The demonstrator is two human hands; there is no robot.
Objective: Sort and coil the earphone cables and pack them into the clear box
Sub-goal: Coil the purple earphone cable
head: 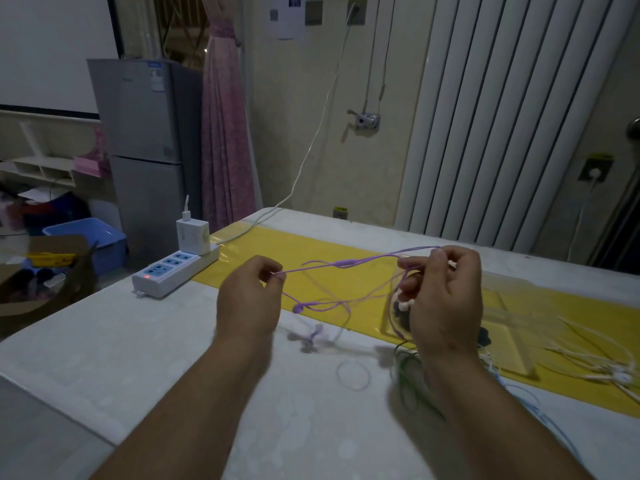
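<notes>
A purple earphone cable (346, 263) stretches in the air between my two hands above the table. My left hand (251, 299) pinches one end of it between thumb and fingers. My right hand (443, 296) grips the other part, with loops hanging down and an earbud (298, 308) dangling. The clear box (505, 327) lies on the yellow strip behind my right hand, partly hidden by it. A green cable (407, 379) lies under my right wrist. White earphones (609, 370) and a light blue cable (530, 407) lie to the right.
A white power strip (173, 271) with a charger plugged in sits at the table's left edge, and its white cord runs to the wall. A small white cable loop (353, 375) lies on the tablecloth. A fridge, a blue bin and a cardboard box stand beyond on the left.
</notes>
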